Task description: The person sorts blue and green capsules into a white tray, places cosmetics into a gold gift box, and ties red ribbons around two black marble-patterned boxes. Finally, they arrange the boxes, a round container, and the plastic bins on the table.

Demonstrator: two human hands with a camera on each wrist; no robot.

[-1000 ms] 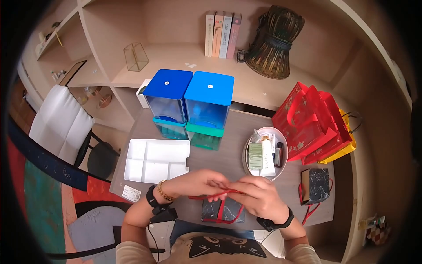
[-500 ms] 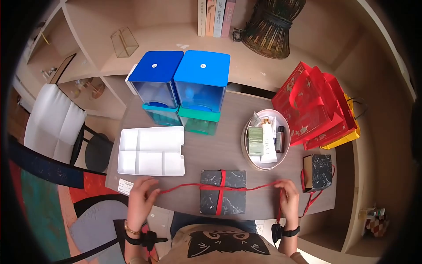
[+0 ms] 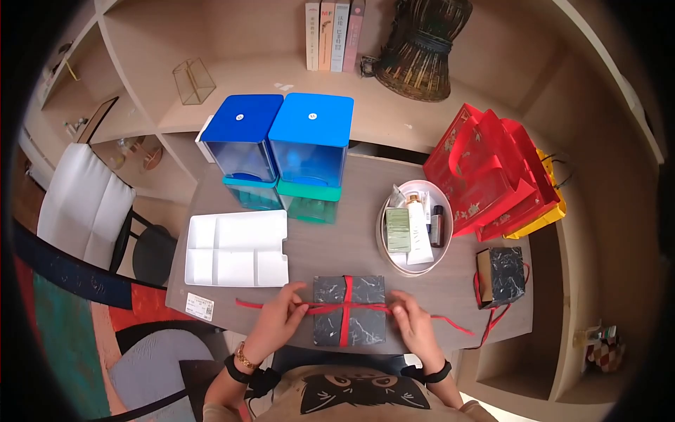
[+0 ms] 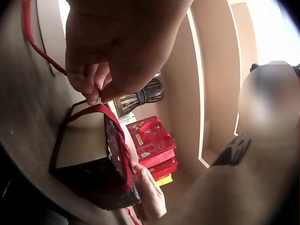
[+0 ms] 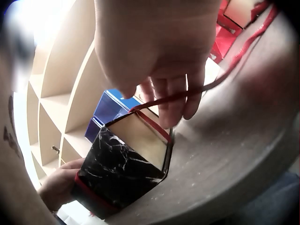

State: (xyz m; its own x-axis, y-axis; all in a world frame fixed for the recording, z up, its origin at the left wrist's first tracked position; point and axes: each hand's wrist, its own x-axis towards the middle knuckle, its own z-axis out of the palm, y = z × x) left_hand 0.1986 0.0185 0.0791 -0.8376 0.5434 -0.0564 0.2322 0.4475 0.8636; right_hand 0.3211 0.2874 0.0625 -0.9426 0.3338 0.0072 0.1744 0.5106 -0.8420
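A black marbled box lies on the table in front of me, with a red ribbon crossed over its lid. At the box's left side my left hand pinches the ribbon between thumb and fingertips; the free tail runs out to the left. My right hand is at the box's right edge, its fingers fairly straight against the ribbon, whose other tail trails right along the table. In the right wrist view the ribbon passes across these fingers, close above the box's cream side.
A white divided tray lies to the left, behind it stacked blue bins. An oval container of cosmetics stands right of centre. Red gift bags and a smaller marbled box with red ribbon are at the right.
Both hands worked close together over the box, then spread wide with the ribbon drawn out sideways. Now they have come back in to the box's sides, and the ribbon's tails lie loose outward.
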